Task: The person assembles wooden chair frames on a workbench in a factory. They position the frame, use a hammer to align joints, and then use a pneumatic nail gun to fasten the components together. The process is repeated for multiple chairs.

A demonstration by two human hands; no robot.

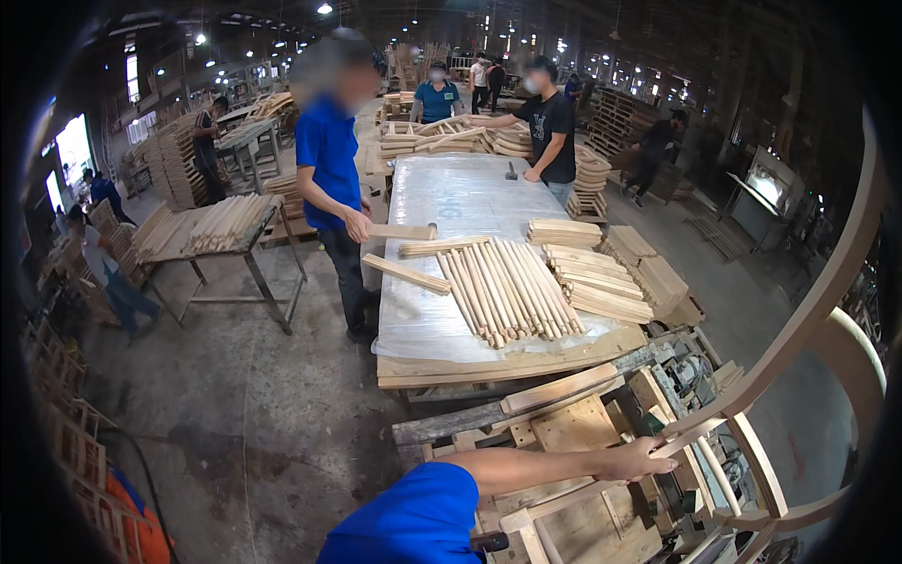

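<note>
My left hand [641, 459] reaches across from the lower middle, its blue sleeve and bare forearm in view. Its fingers are closed on a rail of a pale wooden chair frame [759, 461]. A long curved post [799, 334] of this frame rises along the right side of the view. Below the hand stands a wooden and metal clamping bench [573, 423], with loose wooden pieces on it. My right hand is out of view.
Ahead is a plastic-covered table [423, 334] bearing round wooden rods [507, 291] and stacked slats [601, 282]. A co-worker in blue [329, 169] stands at its left with a mallet [404, 231]; another in black [554, 132] is at its far right. A slat-loaded metal table [254, 249] stands left.
</note>
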